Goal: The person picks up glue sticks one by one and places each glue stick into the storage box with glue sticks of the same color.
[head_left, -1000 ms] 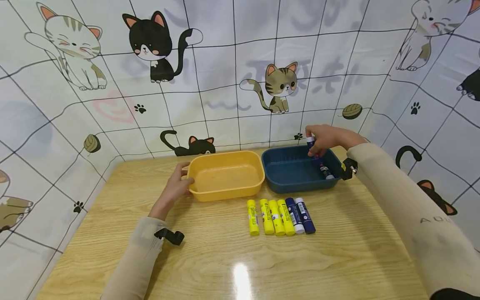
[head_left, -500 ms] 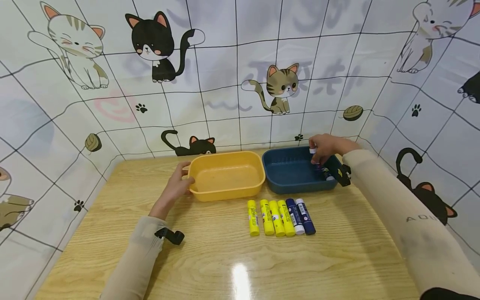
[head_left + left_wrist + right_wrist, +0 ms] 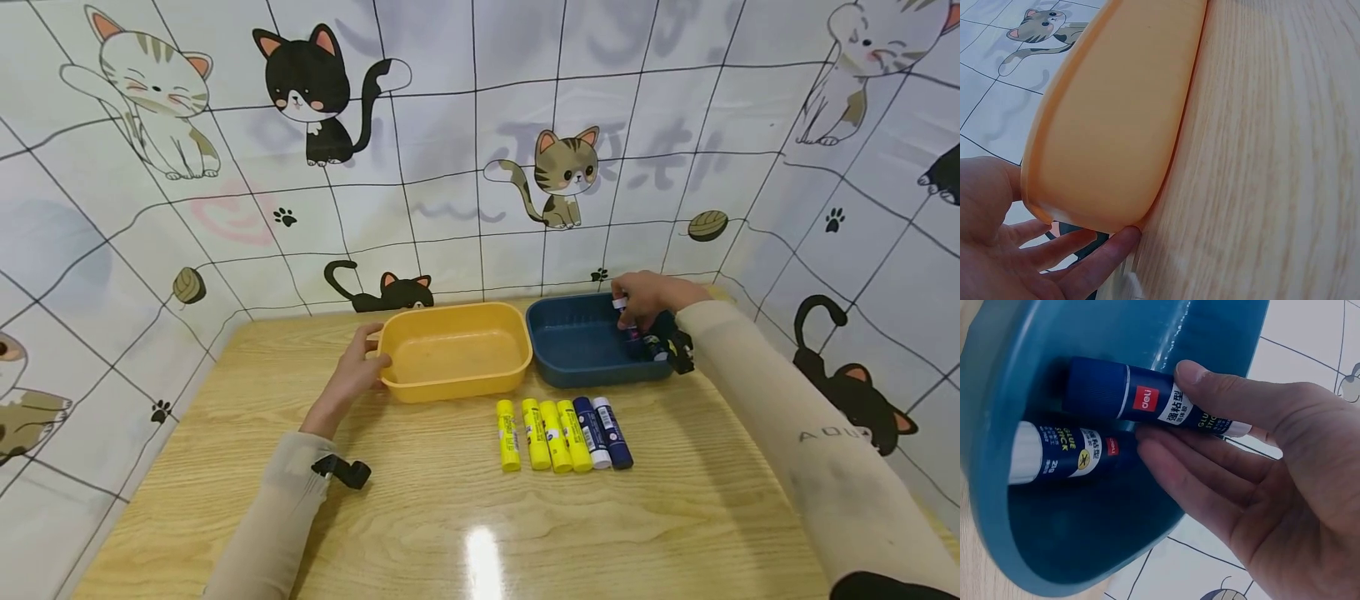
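My right hand (image 3: 656, 297) pinches a dark blue glue stick (image 3: 1147, 394) between thumb and fingers, inside the right end of the blue basin (image 3: 581, 373). The stick's dark cap points down into the basin and its white end lies toward the palm. Another blue glue stick (image 3: 1063, 453) lies in the basin beside it, white end toward the near wall. At the left end of the yellow basin (image 3: 450, 389), my left hand (image 3: 351, 371) holds the rim, with fingers against the outer wall in the left wrist view. The thumb tip is hidden there.
In front of the basins lie several yellow glue sticks (image 3: 553, 437) and two blue ones (image 3: 602, 433), roughly in a row on the wooden table (image 3: 390, 517). A cat-patterned cloth wall (image 3: 450, 192) rises behind. Both basins stand side by side.
My right hand has lowered the glue stick further into the blue basin, and its forearm has shifted slightly left. The left hand stays at the yellow basin.
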{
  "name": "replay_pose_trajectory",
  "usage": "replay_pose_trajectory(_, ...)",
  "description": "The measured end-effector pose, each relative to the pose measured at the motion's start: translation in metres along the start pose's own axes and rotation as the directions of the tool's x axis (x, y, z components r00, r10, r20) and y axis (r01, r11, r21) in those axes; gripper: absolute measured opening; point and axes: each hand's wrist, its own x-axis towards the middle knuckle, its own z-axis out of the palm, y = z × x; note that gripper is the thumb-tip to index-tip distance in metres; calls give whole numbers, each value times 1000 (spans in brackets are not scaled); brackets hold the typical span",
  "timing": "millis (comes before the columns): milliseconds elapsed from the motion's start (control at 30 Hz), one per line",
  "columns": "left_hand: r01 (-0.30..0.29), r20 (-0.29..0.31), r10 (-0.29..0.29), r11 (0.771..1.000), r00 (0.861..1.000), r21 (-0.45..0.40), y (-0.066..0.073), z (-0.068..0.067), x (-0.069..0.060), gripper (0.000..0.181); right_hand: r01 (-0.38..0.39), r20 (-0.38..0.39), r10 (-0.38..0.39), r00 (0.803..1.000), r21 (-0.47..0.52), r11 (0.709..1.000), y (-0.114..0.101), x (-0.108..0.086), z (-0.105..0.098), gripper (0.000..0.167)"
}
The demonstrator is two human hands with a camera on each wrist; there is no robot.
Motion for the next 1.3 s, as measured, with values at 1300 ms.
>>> replay_pose_trajectory(1300,7,-3,-7,1000,1000,4,0,0,1,70,-98,73,104,992,-74,992,21,5,15,45)
